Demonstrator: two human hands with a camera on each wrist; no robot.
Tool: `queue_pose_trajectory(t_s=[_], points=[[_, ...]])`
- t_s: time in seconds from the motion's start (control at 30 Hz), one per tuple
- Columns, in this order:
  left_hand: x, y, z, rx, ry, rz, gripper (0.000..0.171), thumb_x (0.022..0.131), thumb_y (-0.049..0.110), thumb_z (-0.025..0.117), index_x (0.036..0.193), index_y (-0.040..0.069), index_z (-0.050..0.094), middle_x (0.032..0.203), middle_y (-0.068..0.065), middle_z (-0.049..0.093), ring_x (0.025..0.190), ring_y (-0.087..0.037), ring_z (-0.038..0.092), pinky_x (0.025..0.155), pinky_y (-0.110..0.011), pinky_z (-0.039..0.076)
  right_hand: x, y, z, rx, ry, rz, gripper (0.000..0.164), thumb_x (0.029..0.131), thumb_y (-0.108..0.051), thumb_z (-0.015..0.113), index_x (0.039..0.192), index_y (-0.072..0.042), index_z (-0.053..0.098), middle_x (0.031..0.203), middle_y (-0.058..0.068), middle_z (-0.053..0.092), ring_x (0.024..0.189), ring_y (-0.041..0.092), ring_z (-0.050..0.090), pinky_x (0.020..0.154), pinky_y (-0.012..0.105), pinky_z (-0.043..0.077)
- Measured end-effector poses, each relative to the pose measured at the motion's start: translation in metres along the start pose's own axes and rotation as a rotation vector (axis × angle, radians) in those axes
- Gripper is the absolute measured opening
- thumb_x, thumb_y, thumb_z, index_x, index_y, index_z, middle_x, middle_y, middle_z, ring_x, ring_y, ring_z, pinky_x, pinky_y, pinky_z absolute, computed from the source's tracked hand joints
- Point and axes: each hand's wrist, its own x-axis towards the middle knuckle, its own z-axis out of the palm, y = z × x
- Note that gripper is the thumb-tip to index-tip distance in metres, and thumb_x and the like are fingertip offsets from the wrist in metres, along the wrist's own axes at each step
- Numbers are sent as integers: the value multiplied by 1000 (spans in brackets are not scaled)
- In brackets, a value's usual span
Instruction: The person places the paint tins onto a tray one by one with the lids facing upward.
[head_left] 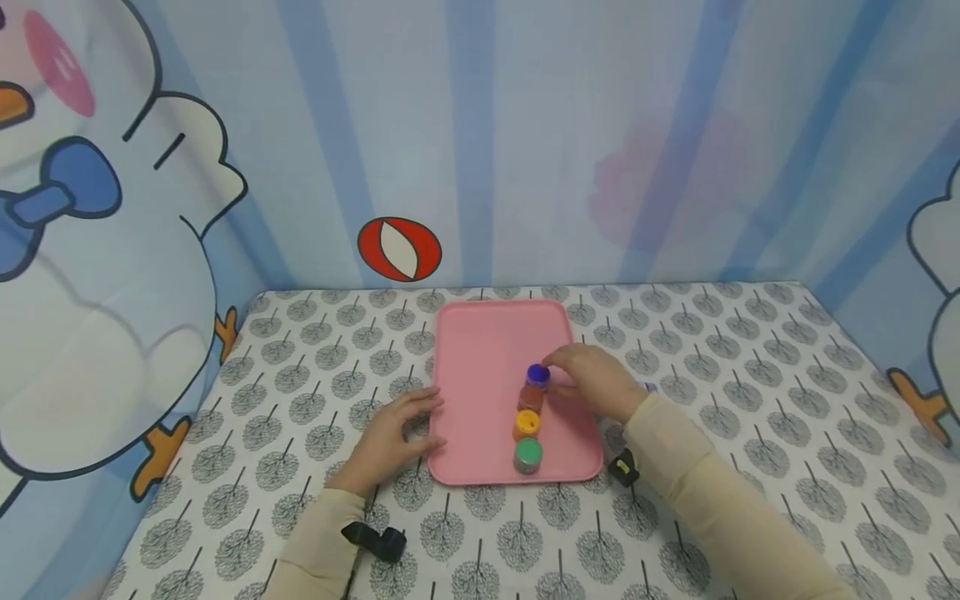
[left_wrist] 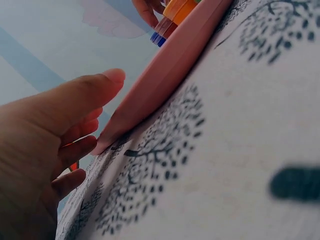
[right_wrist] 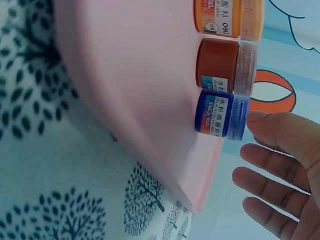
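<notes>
A pink tray (head_left: 480,350) holds a row of small paint jars. The blue jar (head_left: 537,377) stands farthest back, then come the reddish-brown jar (head_left: 532,398), the orange jar (head_left: 527,426) and, at the front, the green-lidded jar (head_left: 528,456). My right hand (head_left: 596,382) is beside the blue jar, fingers spread and loosely bent. In the right wrist view its thumb tip lies close to the blue jar's lid (right_wrist: 238,118); whether they touch, I cannot tell. By the tray's left rim is my left hand (head_left: 393,433), its fingers relaxed and gripping nothing.
A white tablecloth (head_left: 322,458) with grey tree prints lies under the tray. Behind the table hangs a blue striped curtain (head_left: 540,150) with cartoon figures. Black straps sit at both wrists, such as the left strap (head_left: 375,540).
</notes>
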Motion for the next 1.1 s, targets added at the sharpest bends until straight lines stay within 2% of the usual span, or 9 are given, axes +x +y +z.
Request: queue_pose_trajectory(t_s=[0.27, 0.57, 1.1], points=[[-2, 1, 1, 30, -30, -26, 58, 76, 27, 79, 128, 11, 60, 145, -4, 51, 136, -30, 45, 115, -52, 32, -7, 2, -9, -19, -2, 3, 37, 83, -17, 73, 118, -7, 65, 118, 10, 69, 111, 29, 64, 101, 45, 50], [0, 0, 2, 20, -50, -44, 57, 76, 30, 79, 127, 13, 61, 146, -3, 49, 138, -30, 43, 116, -53, 30, -24, 3, -21, -14, -16, 37, 38, 84, -20, 73, 118, -6, 64, 120, 12, 67, 113, 29, 62, 102, 48, 49], [1, -4, 4, 18, -43, -35, 55, 76, 28, 79, 126, 13, 62, 145, -3, 51, 137, -31, 44, 116, -54, 31, -51, 11, -28, -22, -9, 60, 36, 85, -23, 72, 116, -6, 66, 115, 12, 69, 109, 30, 64, 100, 48, 50]])
